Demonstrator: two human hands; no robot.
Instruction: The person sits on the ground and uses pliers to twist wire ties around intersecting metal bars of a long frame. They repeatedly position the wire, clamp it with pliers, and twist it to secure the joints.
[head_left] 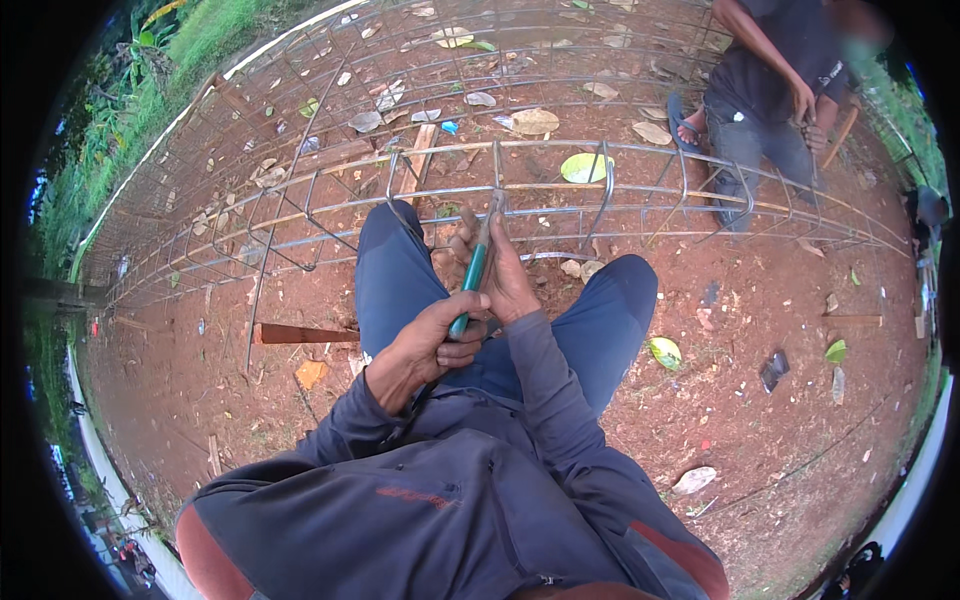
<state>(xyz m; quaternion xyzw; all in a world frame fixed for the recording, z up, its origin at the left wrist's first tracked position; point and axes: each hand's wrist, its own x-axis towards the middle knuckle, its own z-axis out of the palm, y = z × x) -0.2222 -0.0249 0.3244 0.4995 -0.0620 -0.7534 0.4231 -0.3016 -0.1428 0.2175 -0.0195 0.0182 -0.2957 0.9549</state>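
My left hand (435,338) is closed around the lower end of the green handles of a pair of pincers (473,278). My right hand (512,278) is higher up, its thumb and fingers closed about the upper part of the same tool. The metal head of the pincers points away from me, up against the near bars of a long steel rebar cage (560,187). Bent stirrups cross the cage's lengthwise bars just beyond my knees. Whether a tie wire sits in the jaws is too small to make out.
A co-worker (760,110) kneels or crouches at the far right, hands at the cage's end. A wooden piece (305,334) lies left of my leg, and another wooden strip (418,158) passes under the cage. Leaves and scraps litter the red soil (720,420). More mesh (200,170) stretches left.
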